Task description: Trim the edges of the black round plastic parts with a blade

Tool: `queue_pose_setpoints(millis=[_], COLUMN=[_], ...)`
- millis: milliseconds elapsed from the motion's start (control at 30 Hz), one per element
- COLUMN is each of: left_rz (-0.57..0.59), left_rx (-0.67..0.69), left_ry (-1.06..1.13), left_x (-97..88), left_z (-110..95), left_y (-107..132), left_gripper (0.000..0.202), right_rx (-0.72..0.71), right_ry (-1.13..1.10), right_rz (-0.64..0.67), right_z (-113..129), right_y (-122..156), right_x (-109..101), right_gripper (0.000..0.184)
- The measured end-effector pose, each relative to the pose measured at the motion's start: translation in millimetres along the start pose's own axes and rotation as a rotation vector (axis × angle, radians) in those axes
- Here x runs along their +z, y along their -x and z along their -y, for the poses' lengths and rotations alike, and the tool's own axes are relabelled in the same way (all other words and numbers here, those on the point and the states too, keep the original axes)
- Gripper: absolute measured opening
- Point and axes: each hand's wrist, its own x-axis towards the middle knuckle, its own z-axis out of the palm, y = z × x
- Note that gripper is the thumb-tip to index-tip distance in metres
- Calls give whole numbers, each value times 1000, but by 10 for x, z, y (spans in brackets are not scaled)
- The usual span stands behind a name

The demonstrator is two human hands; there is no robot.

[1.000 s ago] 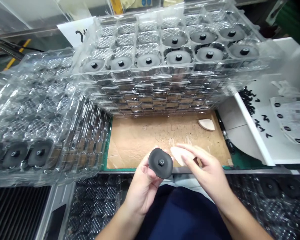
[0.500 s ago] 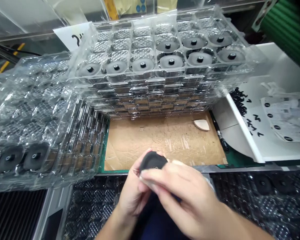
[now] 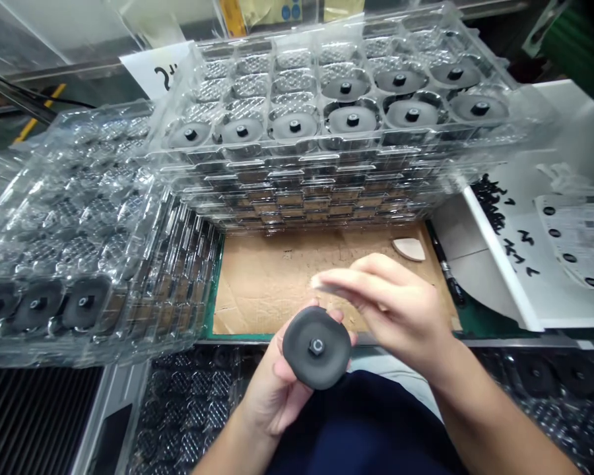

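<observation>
You've got a brown cardboard sheet (image 3: 262,277) under your fingers, green mat (image 3: 480,323) showing at its edges, whitish panels (image 3: 79,30) far beyond your fingertips.

Counts: one black disc (image 3: 317,369), stud up, gripped by your left hand (image 3: 280,389). One pale piece (image 3: 317,283) pinched in your right hand (image 3: 400,307), near the disc (mostly hidden by your fingers). One pale wedge (image 3: 409,249) on the cardboard, right of your right fingertips.

Rear tray stack (image 3: 307,148), straight beyond your fingers: nine discs visible in the top tray, six in the near row, three right in the next. Left tray stack (image 3: 173,284), left of your left fingers: three in the near row. White tray (image 3: 505,264), right of your right hand: loose black bits (image 3: 490,201), too many to count, plus a printed sheet (image 3: 569,234).
</observation>
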Motion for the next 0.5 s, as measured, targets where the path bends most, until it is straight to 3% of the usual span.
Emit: queue_pose_setpoints(millis=[100,200,300,367,433,500], left_rz=[29,59,105,128,142,153], left_rx=[-31,-67,-97,-110,-121,-125], left_ry=[87,109,117,111,100,94], left_x=[-53,-89,-118,-130,-127,-110], left_z=[-39,-61,-68,-68,-62,-43], left_y=[-8,-32,-69,-92,-109,-116], left_gripper=[56,55,55,52,49,49], right_rx=[445,709,811,838,845,766], right_ry=[-68,-190,-222,-194,-141,-37], right_rz=[-76,51,205,215,143,-12], right_z=[-173,-296,-407,-444,-393,-230], right_y=[287,692,1014,1082,1003,804], right_x=[39,167,283,261,142,-15], right_gripper=[20,24,30,32,33,30])
